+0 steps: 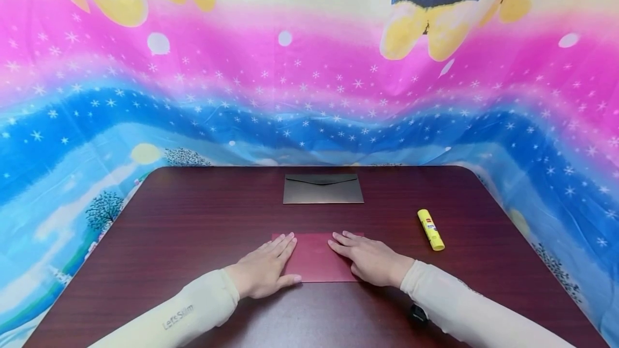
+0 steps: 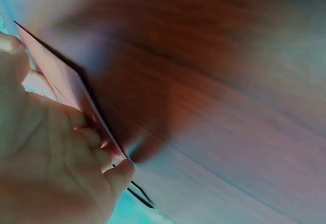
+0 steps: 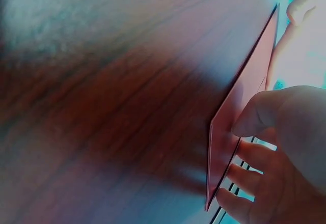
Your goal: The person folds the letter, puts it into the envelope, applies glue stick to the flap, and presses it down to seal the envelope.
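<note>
A flat dark-red rectangle, which looks like a paper envelope (image 1: 316,256), lies on the table near its middle. My left hand (image 1: 265,268) rests on its left end with straight fingers, the thumb by the front edge. On the right end lies my right hand (image 1: 372,258), fingers stretched out toward the far edge. Seen from the left wrist, the red envelope (image 2: 63,79) stays flat beside the palm. In the right wrist view, the thumb lies over the near part of the red envelope (image 3: 244,94).
A grey-bronze envelope (image 1: 323,192) with its flap showing lies by the table's far edge. To the right is a yellow glue stick (image 1: 430,230). The dark wooden table (image 1: 203,219) meets a colourful printed cloth (image 1: 309,79) behind and at the sides.
</note>
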Demonstrator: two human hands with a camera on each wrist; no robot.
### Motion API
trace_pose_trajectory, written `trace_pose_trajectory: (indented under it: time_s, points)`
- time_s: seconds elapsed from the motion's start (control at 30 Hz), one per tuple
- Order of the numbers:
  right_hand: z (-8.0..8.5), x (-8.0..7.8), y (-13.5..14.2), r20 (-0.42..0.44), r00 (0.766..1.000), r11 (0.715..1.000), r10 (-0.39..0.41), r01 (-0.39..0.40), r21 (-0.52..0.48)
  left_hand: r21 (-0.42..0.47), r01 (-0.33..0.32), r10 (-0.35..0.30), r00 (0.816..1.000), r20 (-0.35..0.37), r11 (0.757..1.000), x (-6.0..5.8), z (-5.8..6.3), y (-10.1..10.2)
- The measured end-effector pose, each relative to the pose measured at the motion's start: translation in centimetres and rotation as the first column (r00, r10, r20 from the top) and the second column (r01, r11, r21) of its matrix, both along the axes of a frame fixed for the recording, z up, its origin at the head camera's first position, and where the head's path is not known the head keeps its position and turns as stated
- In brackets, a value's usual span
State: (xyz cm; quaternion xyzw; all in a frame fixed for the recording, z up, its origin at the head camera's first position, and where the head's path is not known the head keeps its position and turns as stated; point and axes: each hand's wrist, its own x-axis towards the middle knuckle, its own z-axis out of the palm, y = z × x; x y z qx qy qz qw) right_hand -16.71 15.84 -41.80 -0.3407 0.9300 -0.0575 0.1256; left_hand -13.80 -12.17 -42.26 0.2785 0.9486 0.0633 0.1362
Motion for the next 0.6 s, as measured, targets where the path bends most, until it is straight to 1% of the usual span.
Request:
trace_pose_trajectory:
  time_s: [0.13,0.33,0.5,0.6]
  points:
    - [0.0,0.1,0.0,-0.002,1.000,1.000,-0.001,0.001,-0.004,-0.014,0.014,-0.015,0.999,-0.028,1.000,0.2,0.0,-0.4]
    - [-0.2,0.3,-0.3,-0.066,0.998,1.000,0.004,-0.005,-0.012,-0.049,0.025,-0.027,0.999,-0.038,0.998,0.2,0.0,-0.3]
    - [-0.1,0.8,-1.6,-0.141,0.989,0.999,-0.038,0.034,-0.030,-0.050,0.018,-0.020,0.999,-0.035,0.999,0.3,0.0,-0.2]
    - [-0.2,1.2,-2.8,-0.158,0.987,0.999,-0.031,0.027,-0.022,-0.045,0.011,-0.012,1.000,-0.026,0.999,0.4,0.1,-0.3]
